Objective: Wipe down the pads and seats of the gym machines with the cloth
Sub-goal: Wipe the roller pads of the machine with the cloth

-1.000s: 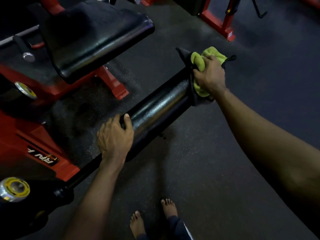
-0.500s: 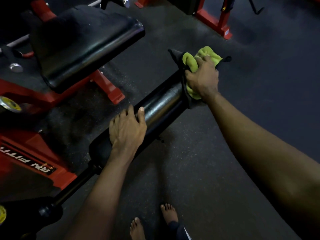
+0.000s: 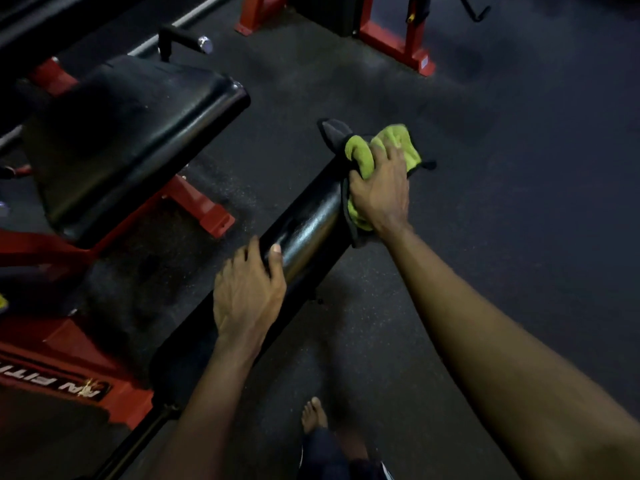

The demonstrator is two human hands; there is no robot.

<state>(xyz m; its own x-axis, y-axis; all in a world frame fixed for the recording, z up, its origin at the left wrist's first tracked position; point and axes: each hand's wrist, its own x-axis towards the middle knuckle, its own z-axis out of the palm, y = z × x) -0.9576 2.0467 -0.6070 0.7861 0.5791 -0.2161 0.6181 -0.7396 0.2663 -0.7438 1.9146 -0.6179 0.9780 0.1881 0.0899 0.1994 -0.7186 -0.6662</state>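
Observation:
A long black roller pad [image 3: 308,226] runs diagonally across the middle of the head view. My right hand [image 3: 379,192] presses a yellow-green cloth [image 3: 398,143] with a dark edge around the pad's far end. My left hand [image 3: 247,292] grips the pad's middle, thumb over the top. A wide black seat pad [image 3: 131,133] sits to the upper left on the red machine frame [image 3: 114,368].
Red frame feet [image 3: 204,209] stand on the dark rubber floor left of the roller. Another red machine base [image 3: 394,43] is at the top centre. A chrome-tipped black handle [image 3: 187,39] sticks out above the seat pad. My bare foot [image 3: 313,414] is below the roller.
The view has shifted, so the roller and seat pad sit further right and lower. My left hand has slid up the roller toward the cloth. My right hand stays on the cloth at the roller's end.

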